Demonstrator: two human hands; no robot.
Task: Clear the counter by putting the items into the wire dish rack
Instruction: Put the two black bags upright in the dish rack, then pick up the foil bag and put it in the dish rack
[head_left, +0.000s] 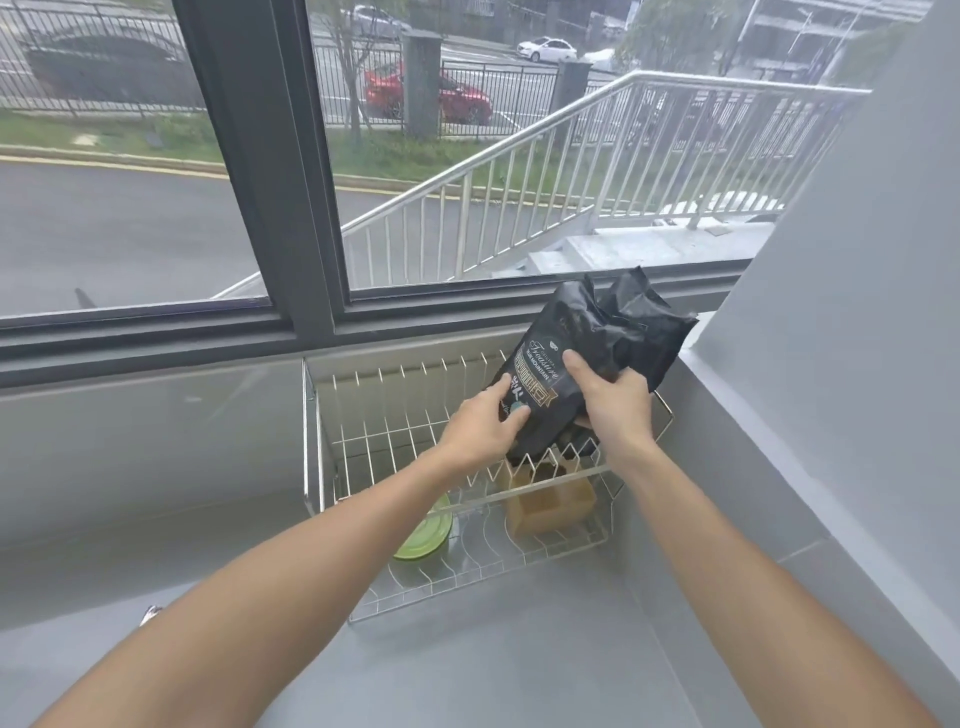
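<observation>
A black foil bag (597, 338) with gold lettering stands tilted over the right side of the wire dish rack (363, 415). My left hand (483, 426) presses on the bag's lower left front. My right hand (610, 400) grips its lower right side, thumb across the label. Inside the rack a green lid or plate (426, 535) lies on the floor, partly hidden by my left forearm. A tan wooden block holder (550, 504) sits under the bag's bottom edge.
The rack stands on a grey counter (493, 665) in the corner under a large window (311, 156). A grey wall (831, 364) rises close on the right. A small white object (149, 614) peeks out beside my left arm.
</observation>
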